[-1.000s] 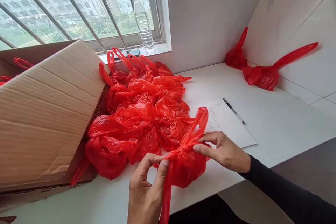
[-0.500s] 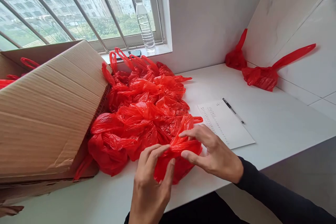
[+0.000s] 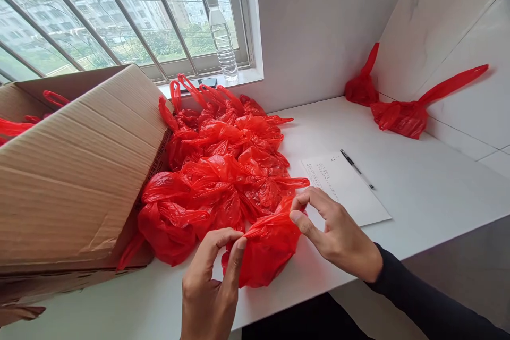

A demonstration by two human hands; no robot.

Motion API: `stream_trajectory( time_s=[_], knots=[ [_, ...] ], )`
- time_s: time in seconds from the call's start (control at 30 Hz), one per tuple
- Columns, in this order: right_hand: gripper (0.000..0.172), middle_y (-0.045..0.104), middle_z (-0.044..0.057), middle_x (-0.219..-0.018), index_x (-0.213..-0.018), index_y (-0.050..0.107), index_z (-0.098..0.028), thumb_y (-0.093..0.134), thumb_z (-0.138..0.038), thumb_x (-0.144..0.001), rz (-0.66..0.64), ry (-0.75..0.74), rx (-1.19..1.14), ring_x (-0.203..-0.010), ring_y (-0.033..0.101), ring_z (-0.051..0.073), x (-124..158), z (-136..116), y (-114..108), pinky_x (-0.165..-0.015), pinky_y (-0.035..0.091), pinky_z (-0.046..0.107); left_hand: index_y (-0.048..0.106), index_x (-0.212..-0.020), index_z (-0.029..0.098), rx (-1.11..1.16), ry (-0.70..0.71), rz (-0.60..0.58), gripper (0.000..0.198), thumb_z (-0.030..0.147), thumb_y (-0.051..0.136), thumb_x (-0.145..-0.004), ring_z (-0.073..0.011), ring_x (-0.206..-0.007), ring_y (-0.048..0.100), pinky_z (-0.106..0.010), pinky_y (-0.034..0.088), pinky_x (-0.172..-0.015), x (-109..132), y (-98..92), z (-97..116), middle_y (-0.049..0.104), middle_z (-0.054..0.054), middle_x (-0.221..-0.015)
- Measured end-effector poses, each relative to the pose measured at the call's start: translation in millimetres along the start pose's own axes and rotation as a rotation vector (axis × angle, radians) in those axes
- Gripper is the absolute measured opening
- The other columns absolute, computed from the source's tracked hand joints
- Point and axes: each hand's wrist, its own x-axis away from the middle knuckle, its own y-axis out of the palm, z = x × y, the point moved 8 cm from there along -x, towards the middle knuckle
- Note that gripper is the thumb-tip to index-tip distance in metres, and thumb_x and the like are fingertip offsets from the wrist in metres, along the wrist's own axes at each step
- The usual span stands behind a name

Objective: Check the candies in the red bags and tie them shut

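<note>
A filled red plastic bag [image 3: 265, 252] rests on the white counter [image 3: 418, 191] near its front edge. My left hand [image 3: 209, 287] pinches the bag's top at its left end. My right hand [image 3: 338, 234] pinches the top at its right end, thumb and forefinger closed on the plastic. The stretch of plastic between the two hands is pulled taut. Just behind lies a heap of several tied red bags [image 3: 223, 164].
A tilted cardboard box [image 3: 75, 170] holding more red bags stands at the left. A sheet of paper [image 3: 345, 186] with a pen [image 3: 356, 169] lies to the right. Two red bags [image 3: 398, 114] sit against the far right wall. A water bottle [image 3: 223, 37] stands on the windowsill.
The long handles that stood up and hung down a second ago have been drawn in. My hands have moved apart and now pull the bag's top tight between them.
</note>
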Motion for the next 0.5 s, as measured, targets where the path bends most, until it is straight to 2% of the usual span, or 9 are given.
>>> stream_trajectory(
  time_s=[0.1, 0.17, 0.23, 0.3, 0.37, 0.43, 0.5],
  knots=[
    [0.021, 0.067, 0.001, -0.095, -0.108, 0.061, -0.026, 0.066, -0.04, -0.093, -0.079, -0.083, 0.022, -0.088, 0.06, 0.02, -1, -14, 13, -0.083, 0.046, 0.036, 0.064, -0.1, 0.027, 0.002, 0.129, -0.075, 0.007, 0.024, 0.062, -0.094, -0.0125, -0.093, 0.064, -0.022, 0.049, -0.084, 0, 10.1, 13, 0.067, 0.002, -0.098],
    [0.011, 0.067, 0.0, -0.086, -0.098, 0.062, -0.025, 0.062, -0.036, -0.096, -0.106, -0.111, 0.027, -0.08, 0.059, 0.019, -1, -19, 19, -0.079, 0.045, 0.035, 0.064, -0.106, 0.027, -0.031, 0.237, -0.128, 0.016, 0.021, 0.065, -0.091, -0.0149, -0.098, 0.064, -0.025, 0.051, -0.086, 1, 17.4, 20, 0.067, -0.001, -0.103],
    [0.013, 0.065, 0.0, -0.082, -0.089, 0.06, -0.024, 0.056, -0.031, -0.099, -0.094, -0.092, 0.002, -0.076, 0.058, 0.018, -1, -17, 20, -0.075, 0.044, 0.034, 0.064, -0.111, 0.028, -0.074, 0.309, -0.162, 0.025, 0.02, 0.069, -0.088, -0.0163, -0.099, 0.064, -0.027, 0.052, -0.086, 3, 21.7, 23, 0.067, -0.002, -0.104],
    [0.015, 0.064, 0.0, -0.083, -0.088, 0.058, -0.024, 0.054, -0.033, -0.1, -0.082, -0.038, -0.031, -0.075, 0.057, 0.018, -1, -10, 17, -0.071, 0.044, 0.032, 0.065, -0.109, 0.028, -0.079, 0.317, -0.153, 0.024, 0.018, 0.069, -0.088, -0.015, -0.094, 0.064, -0.026, 0.051, -0.083, 4, 19.4, 20, 0.068, 0.0, -0.1],
    [0.018, 0.062, 0.0, -0.083, -0.088, 0.056, -0.024, 0.052, -0.036, -0.101, -0.052, 0.019, -0.069, -0.074, 0.056, 0.017, 0, -2, 10, -0.068, 0.044, 0.031, 0.067, -0.102, 0.029, -0.048, 0.225, -0.078, 0.016, 0.019, 0.067, -0.089, -0.013, -0.089, 0.064, -0.024, 0.05, -0.081, 2, 8.7, 11, 0.068, 0.002, -0.095],
    [0.021, 0.06, 0.0, -0.083, -0.088, 0.055, -0.025, 0.049, -0.04, -0.102, 0.004, 0.086, -0.112, -0.074, 0.055, 0.017, 1, 8, 0, -0.067, 0.043, 0.03, 0.067, -0.098, 0.029, -0.008, 0.044, 0.033, 0.008, 0.028, 0.068, -0.09, -0.0123, -0.089, 0.064, -0.023, 0.049, -0.083, 0, -6.2, -6, 0.069, 0.004, -0.094],
    [0.025, 0.058, 0.0, -0.082, -0.088, 0.053, -0.025, 0.047, -0.043, -0.103, 0.051, 0.146, -0.159, -0.074, 0.054, 0.017, 2, 15, -7, -0.064, 0.041, 0.03, 0.067, -0.097, 0.029, 0.046, -0.156, 0.076, 0.013, 0.039, 0.068, -0.089, -0.0128, -0.089, 0.066, -0.023, 0.049, -0.084, 1, -13.7, -23, 0.07, 0.004, -0.096]
  ],
)
